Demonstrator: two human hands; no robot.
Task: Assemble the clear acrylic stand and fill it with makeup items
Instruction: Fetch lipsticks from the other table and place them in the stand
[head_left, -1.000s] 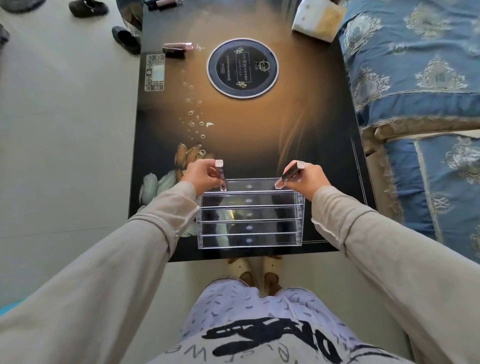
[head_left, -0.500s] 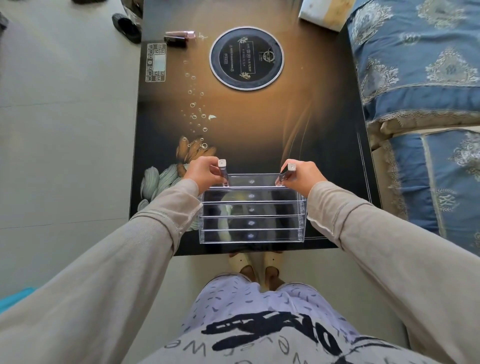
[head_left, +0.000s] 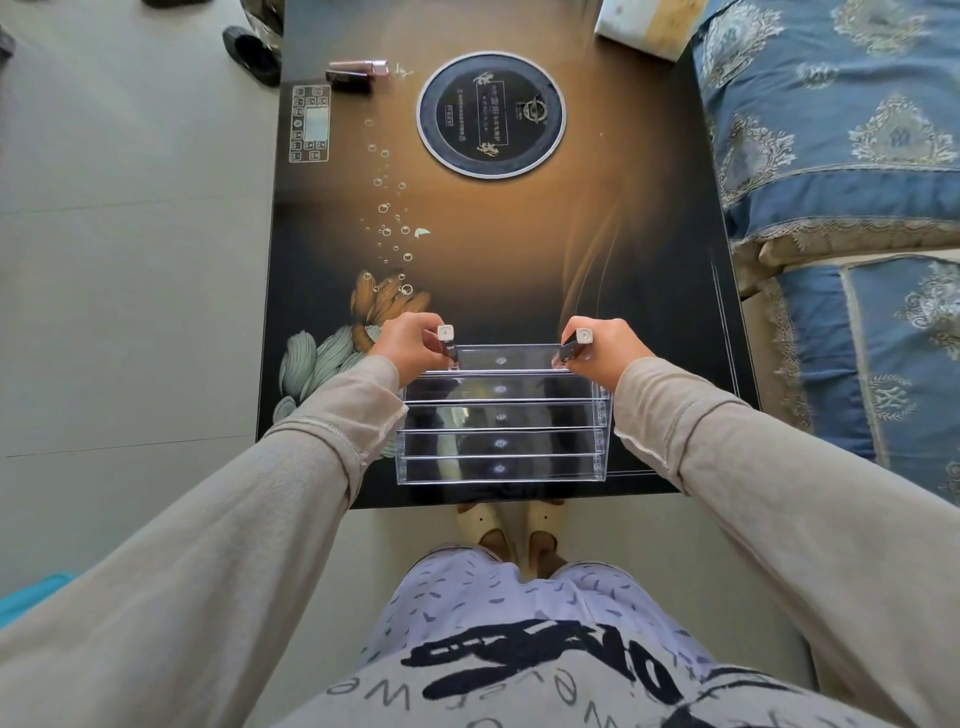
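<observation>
A clear acrylic stand (head_left: 501, 431) with several stepped rows sits at the near edge of the dark table (head_left: 498, 249). My left hand (head_left: 410, 345) grips a lip gloss tube (head_left: 448, 345) upright at the left end of the stand's farthest row. At the right end of that same row my right hand (head_left: 605, 351) holds a second tube (head_left: 574, 345), tilted with its lower end in the row. Two more makeup tubes (head_left: 358, 73) lie at the table's far left corner.
A round black induction plate (head_left: 491, 114) is set in the table's far half, with a touch panel (head_left: 310, 123) to its left. A blue sofa (head_left: 841, 208) runs along the right. A tissue pack (head_left: 644, 23) lies at the far right corner. Shoes sit on the floor at far left.
Both tubes have come more upright and lower into the back row of the stand. My hands have shifted slightly closer to its two ends.
</observation>
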